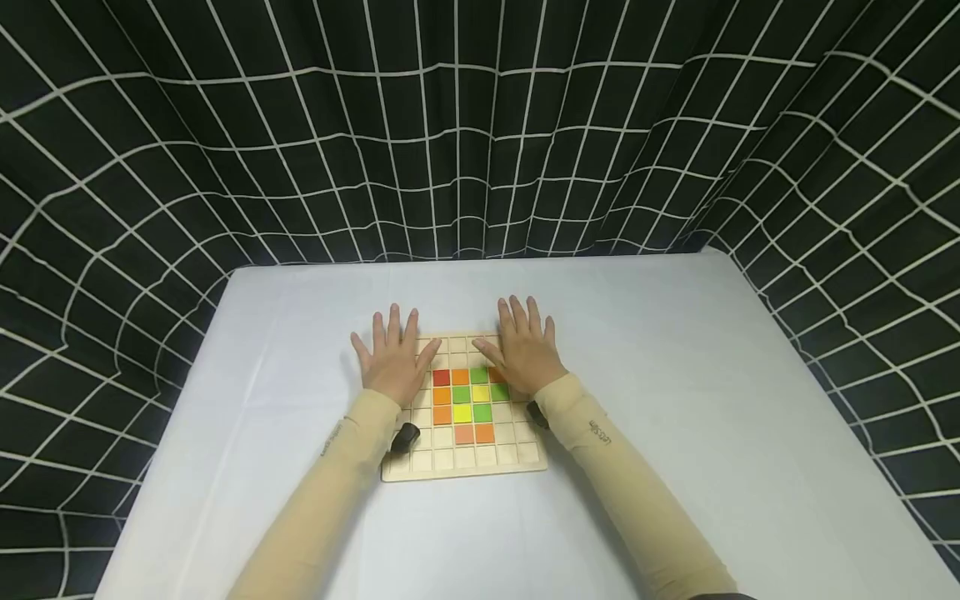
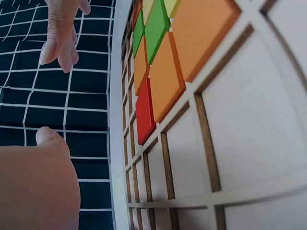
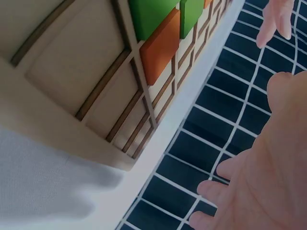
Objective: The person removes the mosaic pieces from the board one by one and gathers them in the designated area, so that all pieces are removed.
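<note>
A wooden grid board (image 1: pixel 442 460) lies on the table with square coloured tiles set in its middle cells. A red tile (image 1: pixel 441 377) sits at the upper left of the group, beside orange, green and yellow ones; a salmon tile (image 1: pixel 464 433) is in the lowest row. Over the board's left part my left hand (image 1: pixel 393 362) is spread, palm down, holding nothing. My right hand (image 1: pixel 527 354) hovers over the upper right part with straight fingers, also bare, and partly hides an orange tile (image 3: pixel 160 48). Both wrist views show the hands raised off the board.
The board rests on a white-covered table (image 1: pixel 675 375), with white cloth on all sides of it. A black curtain with a white grid (image 1: pixel 480 158) hangs behind and along both sides. Each wrist carries a small black camera (image 1: pixel 406 437) over the board's side edges.
</note>
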Available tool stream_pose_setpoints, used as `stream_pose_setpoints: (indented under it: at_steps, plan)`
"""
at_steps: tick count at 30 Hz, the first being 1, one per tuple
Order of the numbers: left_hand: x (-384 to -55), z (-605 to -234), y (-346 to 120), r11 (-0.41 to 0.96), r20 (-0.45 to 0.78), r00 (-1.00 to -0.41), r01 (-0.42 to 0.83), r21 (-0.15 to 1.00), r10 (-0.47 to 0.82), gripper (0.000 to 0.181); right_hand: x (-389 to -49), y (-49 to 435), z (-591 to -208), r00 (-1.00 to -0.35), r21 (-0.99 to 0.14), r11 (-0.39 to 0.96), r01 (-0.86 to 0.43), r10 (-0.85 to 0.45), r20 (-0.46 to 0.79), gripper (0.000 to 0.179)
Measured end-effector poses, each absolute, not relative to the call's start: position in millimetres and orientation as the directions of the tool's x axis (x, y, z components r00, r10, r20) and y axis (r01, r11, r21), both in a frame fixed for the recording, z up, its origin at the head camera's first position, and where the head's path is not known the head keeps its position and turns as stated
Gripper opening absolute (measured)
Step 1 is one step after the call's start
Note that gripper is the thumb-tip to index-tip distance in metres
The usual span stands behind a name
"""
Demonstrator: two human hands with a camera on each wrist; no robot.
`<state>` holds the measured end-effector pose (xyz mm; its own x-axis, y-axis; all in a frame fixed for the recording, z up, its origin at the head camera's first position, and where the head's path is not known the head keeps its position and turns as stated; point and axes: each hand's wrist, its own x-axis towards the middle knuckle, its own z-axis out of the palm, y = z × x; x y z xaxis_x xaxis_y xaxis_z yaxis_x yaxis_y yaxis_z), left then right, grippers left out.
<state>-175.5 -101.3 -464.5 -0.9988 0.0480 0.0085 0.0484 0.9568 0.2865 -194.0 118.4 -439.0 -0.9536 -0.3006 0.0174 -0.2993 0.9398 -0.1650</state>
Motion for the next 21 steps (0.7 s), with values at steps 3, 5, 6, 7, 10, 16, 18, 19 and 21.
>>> stream_pose_setpoints:
  at_steps: [3,5,6,7,10,16,18,19,21]
  plan:
    - [-176.1,-463.4,-101.9,0.960,0.005,-0.999,0.050,0.276,0.051,0.075,-194.4,119.9,-439.7,-0.951,-0.164,0.938,-0.306,-0.309,0.005,0.081]
    - [-175.5,-462.2,-102.5,0.959,0.003,-0.998,0.055,0.278,0.057,0.074,-193.4,121.3,-438.8,-0.950,-0.173,0.936,-0.306,-0.312,-0.009,0.079]
    - [-174.4,-461.4,-103.0,0.958,-0.001,-0.998,0.056,0.282,0.058,0.074,-192.5,122.0,-437.7,-0.949,-0.180,0.935,-0.305,-0.313,-0.018,0.079]
    - [-172.6,-460.0,-103.5,0.956,-0.011,-0.998,0.054,0.288,0.059,0.074,-191.5,122.9,-436.2,-0.949,-0.187,0.935,-0.300,-0.312,-0.035,0.078]
    - [-163.0,-455.0,-107.3,0.946,-0.059,-0.996,0.049,0.319,0.072,0.073,-186.8,125.2,-430.7,-0.947,-0.199,0.937,-0.288,-0.309,-0.087,0.071]
    - [-132.0,-445.3,-120.6,0.929,-0.153,-0.981,0.058,0.365,0.121,0.064,-178.3,130.5,-425.8,-0.890,-0.209,0.876,-0.435,-0.454,-0.049,0.031]
    - [-122.7,-443.6,-125.1,0.924,-0.156,-0.978,0.073,0.376,0.141,0.060,-177.8,131.8,-426.4,-0.858,-0.228,0.838,-0.496,-0.513,-0.017,0.020]
    - [-118.8,-443.5,-127.5,0.921,-0.155,-0.976,0.084,0.381,0.153,0.058,-177.9,132.1,-426.8,-0.845,-0.238,0.822,-0.518,-0.535,-0.008,0.016]
    - [-111.5,-444.1,-132.5,0.915,-0.157,-0.971,0.105,0.389,0.178,0.058,-178.4,132.3,-428.1,-0.823,-0.245,0.800,-0.547,-0.567,-0.014,0.012]
